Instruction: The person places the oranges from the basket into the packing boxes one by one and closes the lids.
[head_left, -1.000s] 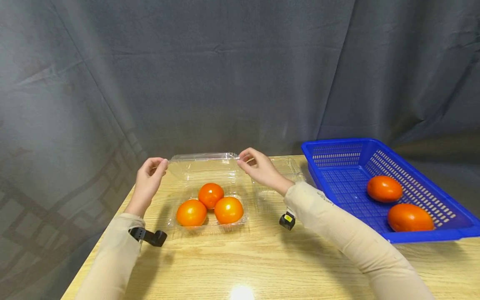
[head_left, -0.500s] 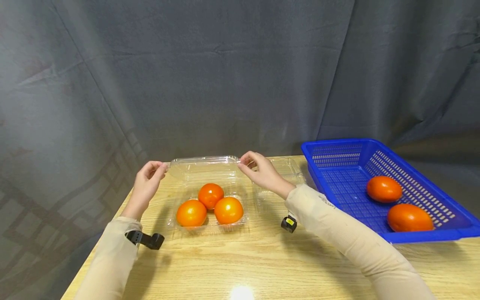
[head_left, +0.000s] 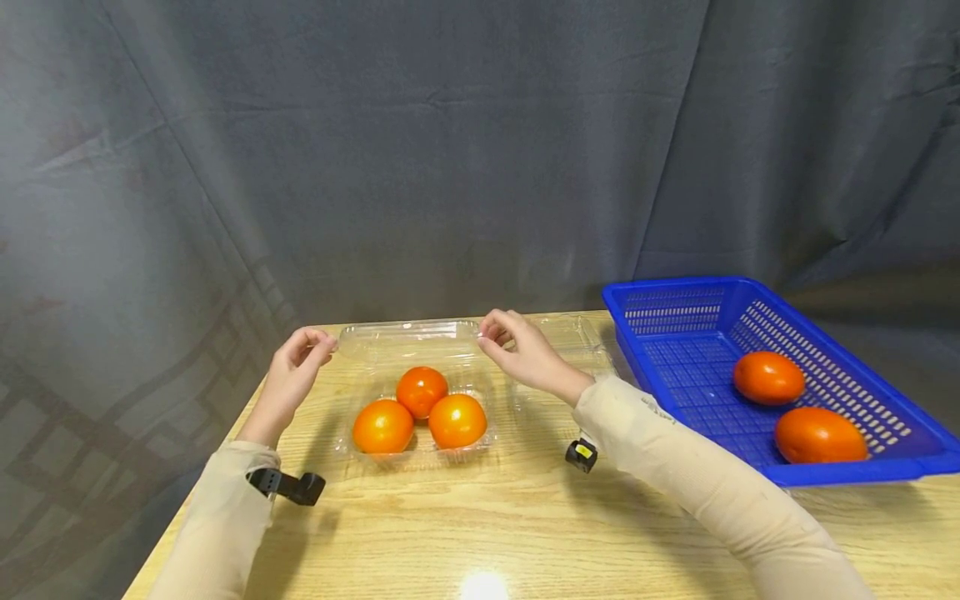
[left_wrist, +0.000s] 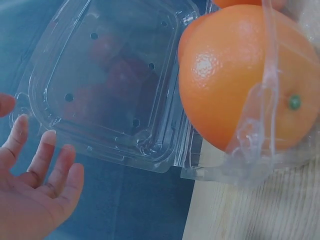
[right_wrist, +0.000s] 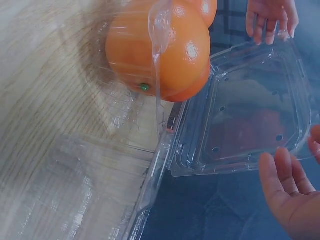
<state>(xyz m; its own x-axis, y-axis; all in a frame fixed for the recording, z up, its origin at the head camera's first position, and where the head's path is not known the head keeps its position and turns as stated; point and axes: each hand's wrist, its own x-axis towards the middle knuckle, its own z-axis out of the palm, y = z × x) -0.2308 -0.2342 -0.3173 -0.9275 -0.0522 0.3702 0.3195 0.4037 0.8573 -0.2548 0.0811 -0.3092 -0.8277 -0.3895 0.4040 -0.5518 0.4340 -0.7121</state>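
Left hand [head_left: 291, 377]: pinches clear rectangular plastic lid [head_left: 408, 340] by one corner
Right hand [head_left: 528, 354]: pinches opposite corner
Lid: slightly lower than earlier; three round glossy oranges [head_left: 422, 398] uncovered

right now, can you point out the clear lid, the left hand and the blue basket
Clear lid [left_wrist: 112, 82]: left wrist view, on its flat panel.
Left hand [head_left: 290, 373]: head view, on the middle of the hand.
Blue basket [head_left: 862, 473]: head view, on its near rim.

Clear plastic box [head_left: 422, 458] on the worktop [head_left: 420, 525], three shiny oranges [head_left: 422, 392] inside; left hand [head_left: 292, 372] and right hand [head_left: 527, 351] pinch its raised lid [head_left: 408, 332].
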